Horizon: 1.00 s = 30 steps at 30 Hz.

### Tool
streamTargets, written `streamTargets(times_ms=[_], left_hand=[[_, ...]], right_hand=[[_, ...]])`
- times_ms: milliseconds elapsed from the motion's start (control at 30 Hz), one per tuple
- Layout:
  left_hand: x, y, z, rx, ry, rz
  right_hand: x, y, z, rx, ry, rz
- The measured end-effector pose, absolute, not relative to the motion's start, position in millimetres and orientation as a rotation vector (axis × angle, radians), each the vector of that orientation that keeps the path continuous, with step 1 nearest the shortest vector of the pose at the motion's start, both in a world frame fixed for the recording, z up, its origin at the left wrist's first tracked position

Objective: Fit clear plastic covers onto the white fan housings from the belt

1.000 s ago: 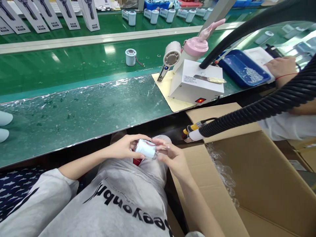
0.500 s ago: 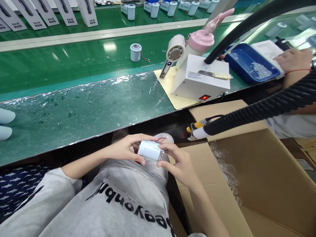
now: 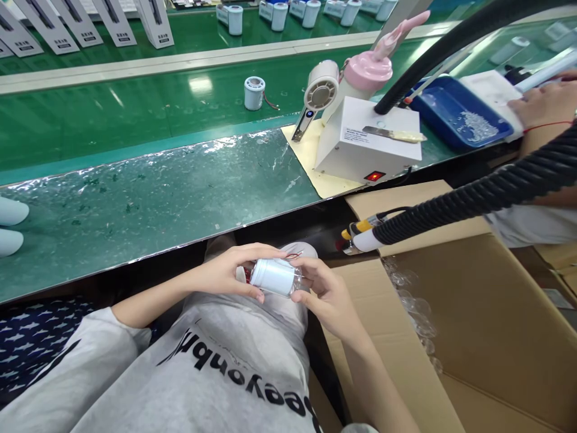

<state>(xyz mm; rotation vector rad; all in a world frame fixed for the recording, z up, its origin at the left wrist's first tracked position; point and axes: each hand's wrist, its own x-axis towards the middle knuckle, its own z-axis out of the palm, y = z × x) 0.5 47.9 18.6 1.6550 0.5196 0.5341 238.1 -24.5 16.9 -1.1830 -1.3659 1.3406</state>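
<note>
Both of my hands hold a small white cylinder with thin red wires, over my lap below the bench edge. My left hand grips its left end with fingers curled over the top. My right hand pinches its right end, where a clear cap sits. On the green belt a like white cylinder with a wire stands alone.
A white box with a red lit switch stands on a yellow mat, with a pink-topped device and a small fan. A black ribbed hose crosses an open cardboard box. Another person's hand rests by a blue tray.
The lone cylinder on the belt has moved right. My hands turned the held cylinder slightly and stayed over my lap. The other person's hand shifted right.
</note>
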Motion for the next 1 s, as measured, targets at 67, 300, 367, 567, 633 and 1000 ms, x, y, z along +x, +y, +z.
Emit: streamTargets(times_ms=[67, 300, 367, 567, 633, 1000], left_hand=[[0, 47, 20, 1.652, 0.529, 0.529], [1, 42, 22, 1.404, 0.591, 0.443], [3, 41, 22, 1.341, 0.603, 0.418], [-6, 45, 24, 1.280, 0.714, 0.473], [-14, 50, 23, 1.287, 0.762, 0.548], [-20, 64, -2, 1.174, 0.893, 0.548]], right_hand=[[238, -26, 16, -1.181, -1.365, 1.327], [236, -28, 17, -1.172, -1.352, 1.312], [236, -28, 17, -1.174, -1.350, 1.316], [244, -37, 18, -1.226, -1.334, 1.137], [250, -44, 21, -1.248, -1.299, 1.019], [272, -89, 43, -1.372, -1.319, 0.619]])
